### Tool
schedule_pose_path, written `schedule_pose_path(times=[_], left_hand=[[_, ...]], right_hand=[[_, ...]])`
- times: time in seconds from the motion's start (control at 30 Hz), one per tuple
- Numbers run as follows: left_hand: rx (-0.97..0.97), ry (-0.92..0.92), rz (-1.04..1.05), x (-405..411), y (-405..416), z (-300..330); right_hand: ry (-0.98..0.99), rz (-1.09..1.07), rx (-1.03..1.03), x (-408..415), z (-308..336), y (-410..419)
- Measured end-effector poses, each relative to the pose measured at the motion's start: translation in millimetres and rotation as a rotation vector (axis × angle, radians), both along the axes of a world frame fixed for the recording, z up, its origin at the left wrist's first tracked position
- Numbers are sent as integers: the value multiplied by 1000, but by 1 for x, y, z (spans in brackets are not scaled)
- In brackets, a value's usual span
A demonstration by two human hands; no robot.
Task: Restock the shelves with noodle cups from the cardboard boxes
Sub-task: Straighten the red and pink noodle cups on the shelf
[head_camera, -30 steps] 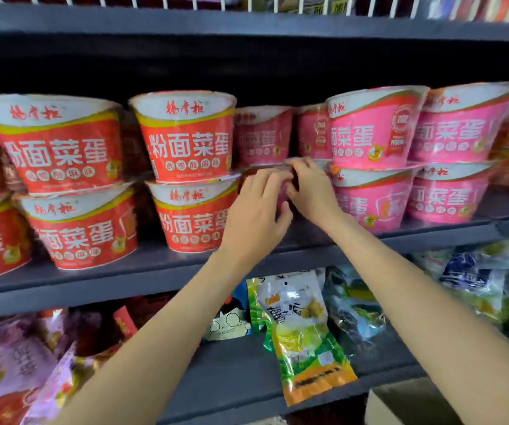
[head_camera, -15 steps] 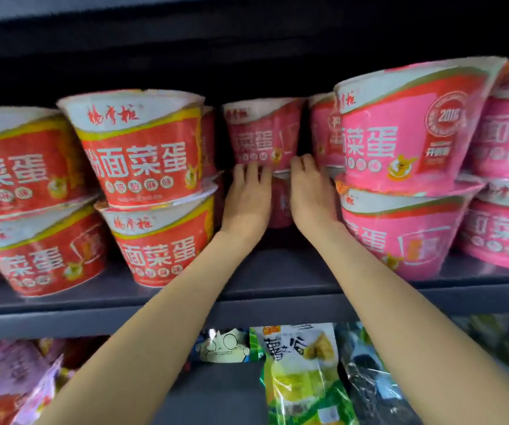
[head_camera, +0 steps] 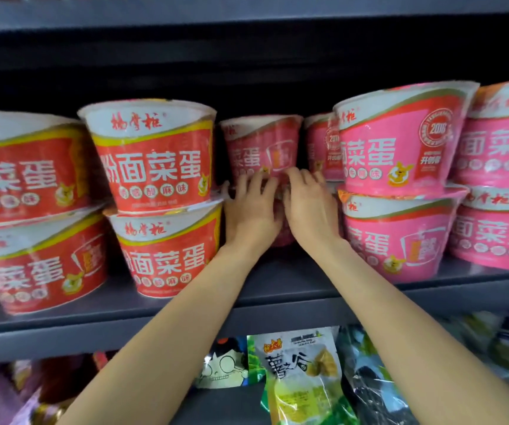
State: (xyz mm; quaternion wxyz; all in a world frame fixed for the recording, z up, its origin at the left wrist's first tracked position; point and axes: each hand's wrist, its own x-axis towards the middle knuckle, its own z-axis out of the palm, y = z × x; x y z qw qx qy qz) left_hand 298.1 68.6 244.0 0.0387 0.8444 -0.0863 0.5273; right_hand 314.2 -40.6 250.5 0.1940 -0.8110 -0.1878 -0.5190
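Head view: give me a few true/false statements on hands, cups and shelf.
1. Both hands are on a pink cup at the back of the gap. True: left hand and right hand press its front.
2. Red cups stand right of the gap. False: they are left; the pink stack is right.
3. The cups are stacked two high. True.
4. The left hand holds a snack bag. False: the green snack bag lies on the lower shelf, untouched.

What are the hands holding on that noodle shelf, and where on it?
Both hands, left hand and right hand, lie on the front wall of the lower pink cup set back in the gap; a real grip cannot be told.
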Motion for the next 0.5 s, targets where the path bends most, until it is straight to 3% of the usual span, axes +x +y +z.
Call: schedule_pose_path(times=[0.17,0.3,0.4,0.5], left_hand=[[107,137,112,-8,-4,5],[157,40,39,-6,-2,-2],[143,-16,86,-2,3,-1],[70,162,122,-8,3,5]], right_hand=[[163,16,-69,4,-2,-9],[-41,-32,-135,-3,-5,-8],[-60,-29,-149,-3,-9,-1],[48,-8,-121,4,-11,-4]])
